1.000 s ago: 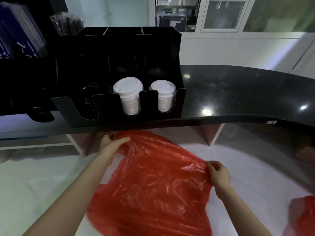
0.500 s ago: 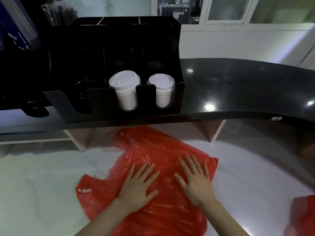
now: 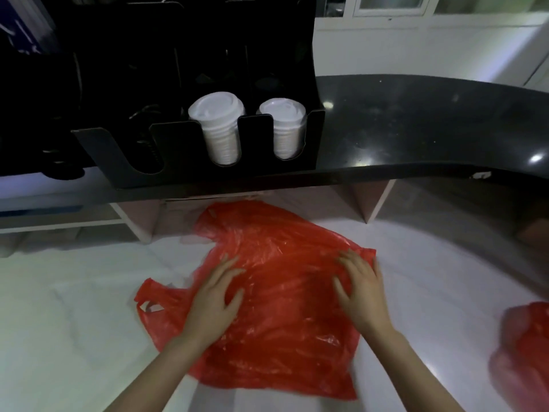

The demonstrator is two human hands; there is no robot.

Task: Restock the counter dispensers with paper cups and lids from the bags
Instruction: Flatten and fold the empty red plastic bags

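Observation:
A flat, empty-looking red plastic bag [image 3: 276, 263] lies spread on the white lower surface [image 3: 74, 322]. My left hand [image 3: 215, 298] presses on the bag's left part with fingers spread. Over the bag's right edge, my right hand [image 3: 361, 289] rests palm down, fingers slightly bent. On the black counter [image 3: 416, 126] above stands a black dispenser [image 3: 193, 84]. Two of its front slots hold stacks of white lids: a wider lid stack [image 3: 218, 126] and a narrower lid stack [image 3: 286, 126]. The slot to their left looks dark and empty.
A second red bag [image 3: 525, 352], bulging, sits at the right edge of the white surface. The counter overhangs the far end of the flat bag. White cabinets and windows stand behind the counter.
A second ago both hands held the bag up by its edges; they laid it down and pressed it flat. Since half a second ago the hands have slid apart toward the bag's sides.

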